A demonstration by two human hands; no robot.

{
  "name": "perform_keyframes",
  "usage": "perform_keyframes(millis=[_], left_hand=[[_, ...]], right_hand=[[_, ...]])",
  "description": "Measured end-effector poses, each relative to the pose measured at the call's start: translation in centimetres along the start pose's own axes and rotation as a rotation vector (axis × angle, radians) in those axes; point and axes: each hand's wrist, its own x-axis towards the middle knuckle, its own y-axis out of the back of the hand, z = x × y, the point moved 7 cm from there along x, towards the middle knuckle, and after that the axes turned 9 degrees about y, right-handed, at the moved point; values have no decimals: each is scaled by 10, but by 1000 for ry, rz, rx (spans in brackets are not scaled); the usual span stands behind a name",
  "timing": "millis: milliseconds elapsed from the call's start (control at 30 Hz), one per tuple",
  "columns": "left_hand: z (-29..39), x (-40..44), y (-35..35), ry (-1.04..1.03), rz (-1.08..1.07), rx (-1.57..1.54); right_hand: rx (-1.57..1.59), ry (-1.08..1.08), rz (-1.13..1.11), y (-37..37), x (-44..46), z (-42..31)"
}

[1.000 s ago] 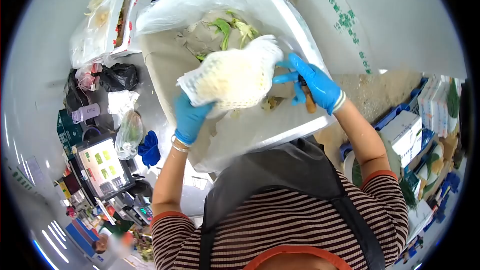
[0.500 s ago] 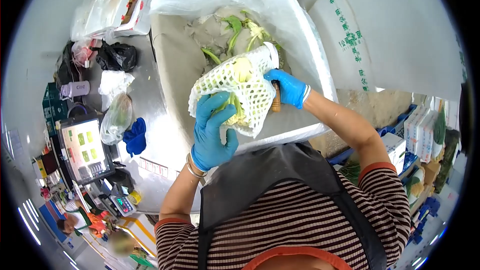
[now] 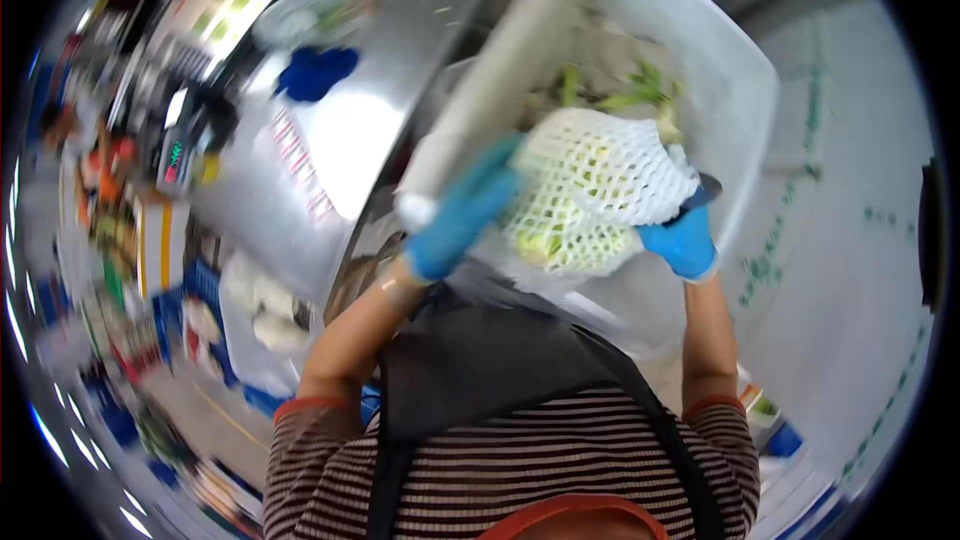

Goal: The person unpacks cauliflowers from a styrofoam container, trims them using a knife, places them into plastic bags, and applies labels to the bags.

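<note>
Shiny steel tabletop lies leftward. Your blue-gloved left hand (blurred) extends loose fingers beside the pale-green vegetable in white mesh netting; your blue-gloved right hand clasps a dark-bladed knife. Below the vegetable sits a white rectangular box.

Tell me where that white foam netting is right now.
In the head view, the white foam netting is just right of the picture's centre, between the left hand and the right hand, over the white bin.
</note>
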Motion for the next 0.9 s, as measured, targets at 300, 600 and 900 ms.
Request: perform_keyframes(millis=[300,600,900], left_hand=[[66,-120,49,-455,447,210],[-67,-364,283,-197,876,-167],[-341,-637,514,227,1761,-374]], right_hand=[[-236,209,-91,-63,43,-77],[269,-338,-727,-414,11,-3],[588,-1116,-1016,-793,-139,69]])
